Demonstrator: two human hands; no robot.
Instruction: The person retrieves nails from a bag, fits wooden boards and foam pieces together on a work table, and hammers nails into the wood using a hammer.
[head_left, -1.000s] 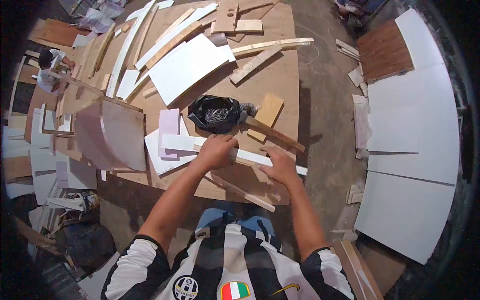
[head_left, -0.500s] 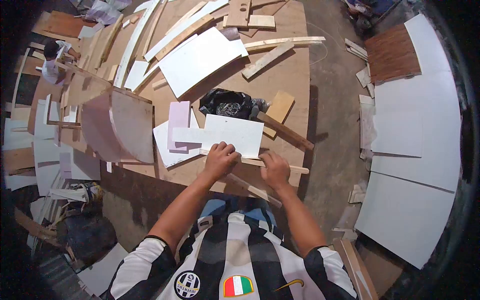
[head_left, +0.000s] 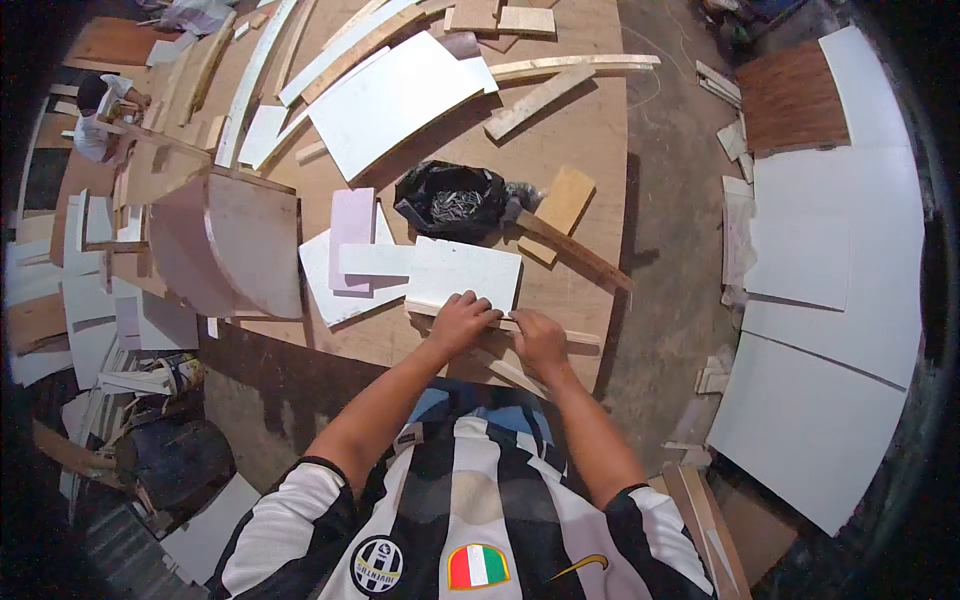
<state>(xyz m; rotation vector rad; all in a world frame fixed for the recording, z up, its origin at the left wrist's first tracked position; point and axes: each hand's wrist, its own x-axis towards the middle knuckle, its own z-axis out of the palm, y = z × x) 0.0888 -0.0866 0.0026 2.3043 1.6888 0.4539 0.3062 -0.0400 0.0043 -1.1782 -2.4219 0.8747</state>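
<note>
Brown board (head_left: 795, 98) beside white panels (head_left: 800, 420), right; co-worker (head_left: 92, 140) left.

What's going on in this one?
A person is working at a wooden worktable. The left hand lies over a wooden strip along the near edge of a white board. The right hand is close beside it, fingertips near the board's corner; whether they pinch something small is unclear. Beyond, an open black bag and a hammer lie untouched.

On the bench (head_left: 600, 130), a strip (head_left: 583, 339) along the near edge of a board (head_left: 465, 273); beyond it, a bag (head_left: 415, 208) holding nails (head_left: 458, 207); to its right, a hammer (head_left: 575, 251) across a block (head_left: 568, 200); farther left, a panel (head_left: 395, 105). Right of the bench: sheets (head_left: 810, 400).
</note>
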